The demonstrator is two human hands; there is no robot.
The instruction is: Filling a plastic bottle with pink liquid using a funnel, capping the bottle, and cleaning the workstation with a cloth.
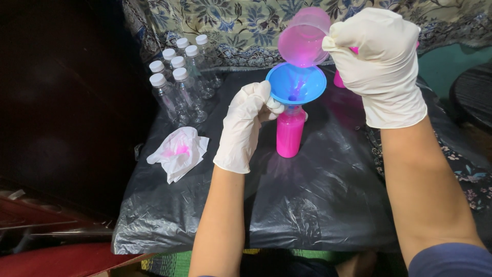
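Both hands wear thin white gloves, left hand (246, 123) and right hand (382, 61); a dark blue sleeve (451, 259) shows lower right.

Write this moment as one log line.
left hand: steadies blue plastic funnel on pink-filled bottle | right hand: tilts clear plastic cup over funnel

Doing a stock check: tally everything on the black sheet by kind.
Empty capped clear bottles: 7
Pink-filled bottle: 1
Blue funnel: 1
Pink cup: 1
Stained tissue: 1
Partly hidden pink thing, kind unclear: 1
Total: 12
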